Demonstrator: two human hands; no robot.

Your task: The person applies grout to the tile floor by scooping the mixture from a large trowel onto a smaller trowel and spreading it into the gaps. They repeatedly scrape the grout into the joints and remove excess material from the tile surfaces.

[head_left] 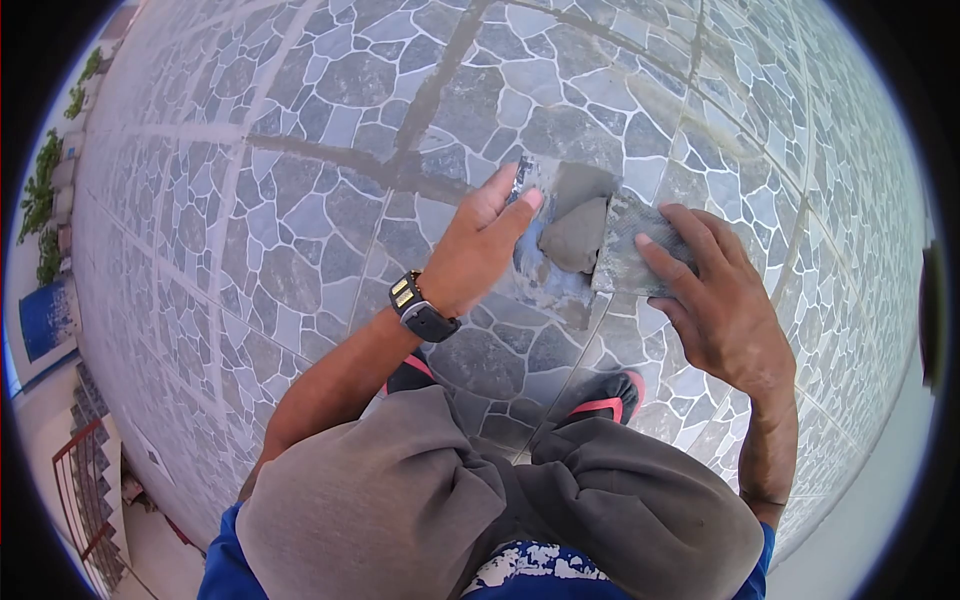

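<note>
Mortar, one wet grey lump [575,238], lies on the blue-grey stone-patterned tile floor [330,200] between two hands. The right hand [722,305] holds one flat grey rectangular pad [622,255] against it. The left hand [475,250], wearing one black wristwatch [422,310], rests beside it, and I cannot tell its grip. Two pink-trimmed black shoes [600,395] stand nearer.

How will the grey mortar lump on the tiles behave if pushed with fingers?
The grey lump looks wet and soft, so it would probably smear, not slide or roll. Its mounded shape hints at a thick, heavy paste. Grey smears on the tiles suggest it sticks.
</note>
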